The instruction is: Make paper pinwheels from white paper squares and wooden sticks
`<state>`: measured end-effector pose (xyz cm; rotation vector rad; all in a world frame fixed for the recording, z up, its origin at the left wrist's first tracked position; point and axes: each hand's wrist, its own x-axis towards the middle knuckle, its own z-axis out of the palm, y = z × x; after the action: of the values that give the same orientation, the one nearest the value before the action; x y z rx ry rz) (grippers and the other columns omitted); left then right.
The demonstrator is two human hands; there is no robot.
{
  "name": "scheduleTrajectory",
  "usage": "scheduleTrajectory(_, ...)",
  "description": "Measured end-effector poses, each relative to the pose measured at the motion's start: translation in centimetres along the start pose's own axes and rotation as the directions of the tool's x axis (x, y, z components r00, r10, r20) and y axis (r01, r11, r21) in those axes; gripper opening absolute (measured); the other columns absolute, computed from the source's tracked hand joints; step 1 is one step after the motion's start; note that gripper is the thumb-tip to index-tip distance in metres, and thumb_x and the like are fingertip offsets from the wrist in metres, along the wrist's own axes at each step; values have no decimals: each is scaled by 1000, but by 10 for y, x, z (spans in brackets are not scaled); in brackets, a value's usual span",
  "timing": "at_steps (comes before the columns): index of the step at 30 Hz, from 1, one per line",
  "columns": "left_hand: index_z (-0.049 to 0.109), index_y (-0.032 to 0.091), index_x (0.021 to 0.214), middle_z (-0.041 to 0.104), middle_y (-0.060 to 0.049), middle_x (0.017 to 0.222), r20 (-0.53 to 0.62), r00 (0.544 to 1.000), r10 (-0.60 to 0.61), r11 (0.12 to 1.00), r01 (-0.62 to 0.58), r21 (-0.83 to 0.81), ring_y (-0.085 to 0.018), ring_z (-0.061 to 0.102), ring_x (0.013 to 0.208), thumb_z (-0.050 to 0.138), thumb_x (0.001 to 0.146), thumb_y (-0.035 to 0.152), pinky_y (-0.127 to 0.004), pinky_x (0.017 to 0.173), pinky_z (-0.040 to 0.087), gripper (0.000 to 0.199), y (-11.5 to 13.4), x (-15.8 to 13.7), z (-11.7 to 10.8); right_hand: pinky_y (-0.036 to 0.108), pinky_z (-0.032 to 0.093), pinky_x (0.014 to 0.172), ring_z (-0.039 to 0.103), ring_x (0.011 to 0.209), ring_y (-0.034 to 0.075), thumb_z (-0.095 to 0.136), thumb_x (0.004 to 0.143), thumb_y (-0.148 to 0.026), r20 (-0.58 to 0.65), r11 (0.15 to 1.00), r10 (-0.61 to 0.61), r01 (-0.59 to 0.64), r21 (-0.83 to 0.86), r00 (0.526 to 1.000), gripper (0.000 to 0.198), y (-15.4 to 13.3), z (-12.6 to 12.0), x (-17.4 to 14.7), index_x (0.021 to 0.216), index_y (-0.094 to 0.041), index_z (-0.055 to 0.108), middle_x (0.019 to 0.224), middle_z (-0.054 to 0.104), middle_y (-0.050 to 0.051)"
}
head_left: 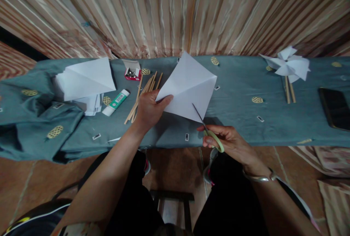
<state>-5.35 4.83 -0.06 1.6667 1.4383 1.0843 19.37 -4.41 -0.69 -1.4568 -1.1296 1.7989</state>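
My left hand point(151, 110) pinches a white sheet of paper point(188, 86) by its left corner, holding it above the cloth. Crease lines run across the sheet. Scissors with pale green handles point(216, 140) are in my right hand point(228, 141). One dark blade lies over the sheet near its lower corner; whether the other passes beneath it is hidden. Just behind my left hand lie several thin wooden sticks point(136, 101), partly covered by the hand and paper.
Left on the blue-green cloth point(235, 112) are stacked paper sheets point(87, 77), a glue stick point(116, 102) and a small red box of metal pieces point(133, 73). To the right lie paper pinwheels point(288, 63) on sticks and a phone point(335, 107). A striped curtain point(175, 14) hangs behind.
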Motion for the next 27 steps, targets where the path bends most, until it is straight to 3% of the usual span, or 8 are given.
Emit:
scheduleTrajectory(6, 67, 16, 67, 59, 2, 59, 35, 999, -3, 999, 4, -33, -13, 51, 56, 65, 77, 38, -23, 50, 37, 24, 0, -2, 2, 22, 48, 57, 56, 64, 11, 83, 66, -56, 15, 996, -57, 58, -72, 998, 52, -6, 1, -1, 100, -18, 74, 73, 65, 1)
scheduleTrajectory(12, 70, 15, 72, 60, 2, 59, 55, 998, -26, 998, 29, -51, -13, 52, 55, 66, 78, 38, -23, 49, 37, 24, 2, -4, 5, 21, 42, 52, 51, 62, 11, 80, 66, -61, 29, 986, -91, 94, -138, 995, 51, -12, 2, -2, 91, -17, 72, 73, 63, 2)
scheduleTrajectory(21, 71, 14, 71, 63, 1, 61, 55, 998, -29, 998, 31, -48, -14, 55, 56, 67, 76, 34, -23, 51, 38, 21, 3, -4, 4, 21, 38, 51, 48, 59, 9, 84, 61, -59, 14, 997, -40, 40, -59, 999, 54, -7, 3, -1, 92, -17, 69, 68, 58, -2)
scheduleTrajectory(27, 74, 14, 76, 64, 1, 61, 87, 996, -14, 997, 21, -73, -14, 56, 56, 67, 78, 36, -24, 51, 40, 23, 1, -7, 6, 21, 38, 53, 48, 61, 10, 81, 66, -60, 56, 993, -68, 73, -89, 996, 47, -13, 3, -1, 78, -17, 66, 70, 59, 0)
